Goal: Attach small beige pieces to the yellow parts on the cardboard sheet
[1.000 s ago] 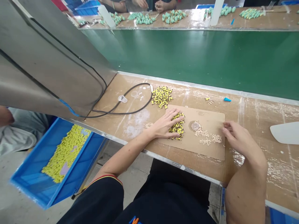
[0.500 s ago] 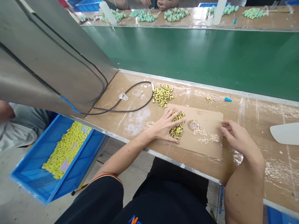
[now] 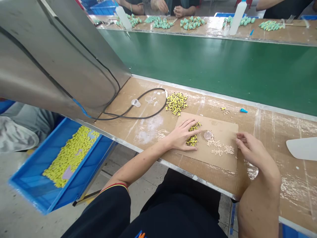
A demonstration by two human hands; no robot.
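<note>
My left hand (image 3: 183, 136) lies spread over a small pile of tiny yellow-and-black pieces (image 3: 192, 140), palm down, covering part of it. The pile rests on a flat cardboard sheet (image 3: 210, 157). A fingertip reaches close to a small round clear dish (image 3: 208, 135). Beside the dish, several tiny pale pink pieces (image 3: 218, 148) lie scattered in loose clusters. At the sheet's right edge is my right hand (image 3: 250, 147), its fingers curled and thumb near the index finger. Whatever they pinch, if anything, is hidden.
Behind the sheet sit a larger yellow-and-black pile (image 3: 177, 103), a looped black cable (image 3: 138, 118), a clear cup (image 3: 136, 102) and a blue cap (image 3: 243, 110). A white bottle (image 3: 302, 148) lies right. A metal housing (image 3: 81, 66) stands left, above a blue bin (image 3: 29, 185). Co-workers' hands (image 3: 162, 6) are across the green belt (image 3: 198, 62).
My left hand has shifted slightly right over the pile, nearer the dish, and covers more of the pieces. My right hand stays at the sheet's edge. The camera view has tilted slightly.
</note>
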